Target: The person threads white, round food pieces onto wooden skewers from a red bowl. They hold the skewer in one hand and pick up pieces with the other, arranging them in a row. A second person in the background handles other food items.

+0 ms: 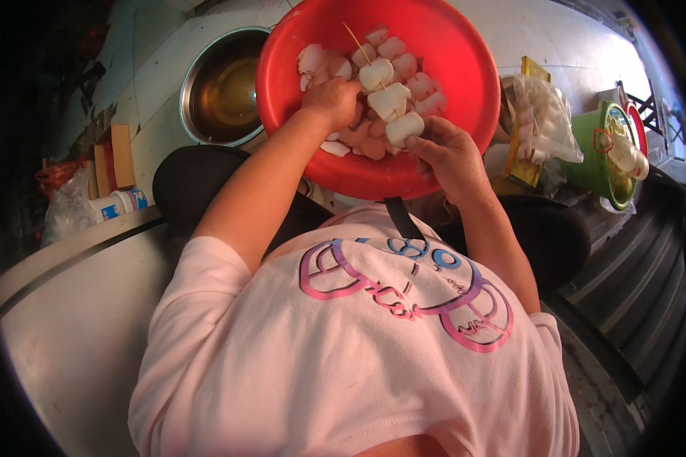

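Observation:
A red plastic basin (469,68) lies before my lap with pale, mushroom-like food pieces (371,143) heaped in it. Over the heap, a thin wooden skewer (351,37) runs through three white chunks, its bare point up and to the left. My right hand (454,157) grips the lowest chunk (405,129) on it between thumb and fingers. Another chunk (387,101) sits mid-skewer, and the top one (376,74) is beside the fingers of my left hand (334,103). That hand is bent down into the basin; its fingertips are mostly hidden.
Left of the basin stands a metal bowl (223,85) of brownish liquid. To the right are a clear plastic bag (540,120) of pale pieces and a green bucket (589,143) with a plastic bottle (626,157) across its top. Cardboard (114,157) and white tubs (117,205) lie left.

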Demonstrator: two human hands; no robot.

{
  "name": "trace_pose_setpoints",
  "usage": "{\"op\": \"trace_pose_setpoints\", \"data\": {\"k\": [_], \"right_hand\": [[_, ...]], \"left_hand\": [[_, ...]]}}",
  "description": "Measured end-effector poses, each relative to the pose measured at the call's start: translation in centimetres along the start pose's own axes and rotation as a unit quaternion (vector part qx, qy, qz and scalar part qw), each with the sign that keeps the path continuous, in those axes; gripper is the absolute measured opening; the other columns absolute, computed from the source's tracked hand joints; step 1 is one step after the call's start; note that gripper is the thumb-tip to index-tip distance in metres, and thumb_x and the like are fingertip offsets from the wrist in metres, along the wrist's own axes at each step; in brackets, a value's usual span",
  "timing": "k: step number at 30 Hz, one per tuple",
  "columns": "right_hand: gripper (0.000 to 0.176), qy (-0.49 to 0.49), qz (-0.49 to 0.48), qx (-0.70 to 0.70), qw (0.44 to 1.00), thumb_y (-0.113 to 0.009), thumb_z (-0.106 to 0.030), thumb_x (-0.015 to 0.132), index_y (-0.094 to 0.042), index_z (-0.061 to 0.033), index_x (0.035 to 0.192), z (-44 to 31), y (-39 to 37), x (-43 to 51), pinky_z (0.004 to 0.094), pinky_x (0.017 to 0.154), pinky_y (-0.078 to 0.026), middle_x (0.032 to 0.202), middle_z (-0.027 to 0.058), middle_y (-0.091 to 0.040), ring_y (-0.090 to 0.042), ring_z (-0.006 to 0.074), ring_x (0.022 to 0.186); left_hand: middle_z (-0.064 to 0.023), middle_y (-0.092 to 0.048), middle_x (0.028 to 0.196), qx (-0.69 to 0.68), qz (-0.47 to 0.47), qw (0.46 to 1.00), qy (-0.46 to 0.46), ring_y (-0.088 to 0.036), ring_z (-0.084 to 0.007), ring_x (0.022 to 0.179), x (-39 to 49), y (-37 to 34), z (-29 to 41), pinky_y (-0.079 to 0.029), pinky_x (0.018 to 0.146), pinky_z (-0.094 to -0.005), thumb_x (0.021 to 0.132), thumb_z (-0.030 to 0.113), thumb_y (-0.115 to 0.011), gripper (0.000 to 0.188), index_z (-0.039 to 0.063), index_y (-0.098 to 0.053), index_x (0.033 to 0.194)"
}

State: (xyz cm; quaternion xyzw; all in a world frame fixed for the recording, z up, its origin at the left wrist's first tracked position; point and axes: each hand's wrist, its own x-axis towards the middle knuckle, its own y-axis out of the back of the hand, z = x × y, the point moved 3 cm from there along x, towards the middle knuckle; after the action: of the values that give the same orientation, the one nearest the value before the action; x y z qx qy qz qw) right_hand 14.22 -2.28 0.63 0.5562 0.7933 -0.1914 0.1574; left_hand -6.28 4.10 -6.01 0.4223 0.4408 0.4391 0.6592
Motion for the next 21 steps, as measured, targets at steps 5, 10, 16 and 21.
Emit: {"op": "trace_pose_setpoints", "data": {"k": [5,10,16,21], "right_hand": [[0.020,0.000,0.004,-0.003,1.000,-0.064,-0.007,0.086,-0.062,-0.0002,0.104,0.0,0.1,0.1,0.0207,0.053,-0.042,0.080,0.0022,-0.062,-0.052,0.0070,0.060],[0.019,0.010,0.007,-0.002,1.000,-0.066,-0.008,0.084,-0.062,0.0001,0.102,-0.2,0.1,0.0,0.0208,0.053,-0.042,0.080,0.0020,-0.062,-0.052,0.0070,0.060],[0.020,0.017,0.003,-0.006,1.000,-0.067,-0.008,0.083,-0.063,-0.0005,0.101,-0.4,0.0,-0.1,0.0206,0.055,-0.044,0.079,0.0013,-0.062,-0.052,0.0071,0.060],[0.019,0.015,0.012,-0.001,1.000,-0.066,-0.008,0.084,-0.064,-0.0007,0.101,-0.5,0.2,-0.3,0.0207,0.054,-0.044,0.080,0.0021,-0.064,-0.052,0.0069,0.060]], "left_hand": [[-0.0129,-0.065,0.086,-0.116,-0.050,0.991,0.054,-0.063,-0.0267,0.083,0.6,0.4,-1.2,-0.051,0.072,-0.0371,0.070,0.019,-0.069,0.021,0.006,-0.063,0.085],[-0.0072,-0.061,0.070,-0.219,-0.009,0.972,0.084,-0.058,-0.0156,0.065,0.6,3.4,-2.7,-0.049,0.060,-0.0313,0.070,0.016,-0.071,0.018,0.004,-0.060,0.078],[-0.0139,-0.067,0.092,-0.092,0.156,0.975,0.129,-0.065,-0.0304,0.081,0.3,3.6,-4.7,-0.053,0.074,-0.0415,0.076,0.016,-0.063,0.012,0.007,-0.064,0.085],[-0.0149,-0.066,0.103,-0.045,0.112,0.991,0.058,-0.064,-0.0330,0.095,0.0,3.0,-0.1,-0.052,0.081,-0.0427,0.079,0.020,-0.059,0.017,0.009,-0.067,0.089]]}}
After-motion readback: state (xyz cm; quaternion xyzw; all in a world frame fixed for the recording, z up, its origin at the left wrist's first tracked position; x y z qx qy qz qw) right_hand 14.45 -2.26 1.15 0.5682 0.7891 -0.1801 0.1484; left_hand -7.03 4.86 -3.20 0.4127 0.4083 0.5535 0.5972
